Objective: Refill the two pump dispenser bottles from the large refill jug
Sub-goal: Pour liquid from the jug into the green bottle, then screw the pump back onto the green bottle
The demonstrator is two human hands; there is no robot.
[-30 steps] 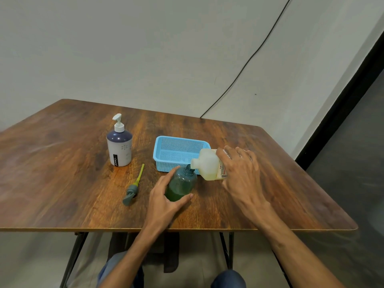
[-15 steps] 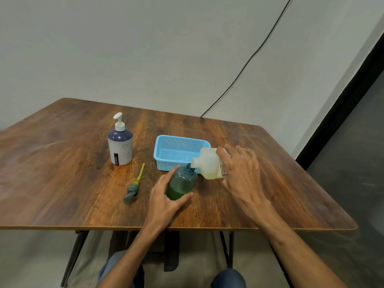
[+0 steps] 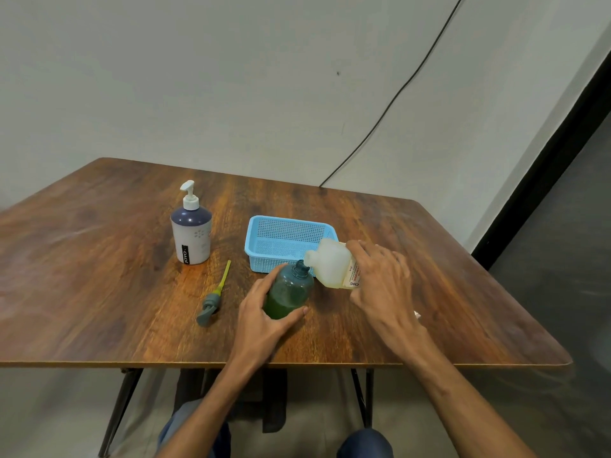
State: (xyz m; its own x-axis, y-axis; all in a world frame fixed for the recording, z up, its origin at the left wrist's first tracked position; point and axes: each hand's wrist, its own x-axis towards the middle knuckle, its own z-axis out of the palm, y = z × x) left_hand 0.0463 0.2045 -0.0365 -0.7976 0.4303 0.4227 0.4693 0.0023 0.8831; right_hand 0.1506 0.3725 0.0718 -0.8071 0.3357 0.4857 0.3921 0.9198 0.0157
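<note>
A dark green bottle [image 3: 289, 292] stands uncapped near the table's front, with green liquid in its lower part. My left hand [image 3: 261, 320] grips it from the left. My right hand [image 3: 380, 285] holds the whitish refill jug [image 3: 330, 266] tipped on its side, its spout right at the green bottle's neck. The green bottle's grey pump head with a yellow tube [image 3: 215, 295] lies on the table to the left. Farther left stands a white and navy pump bottle [image 3: 191, 231] with its pump on.
A light blue mesh basket [image 3: 284, 238] sits just behind the green bottle and the jug. The wooden table [image 3: 99, 276] has its front edge close to my forearms. A black cable runs down the wall behind.
Almost nothing has moved. The jug stays tipped at the green bottle's neck and both hands keep their hold.
</note>
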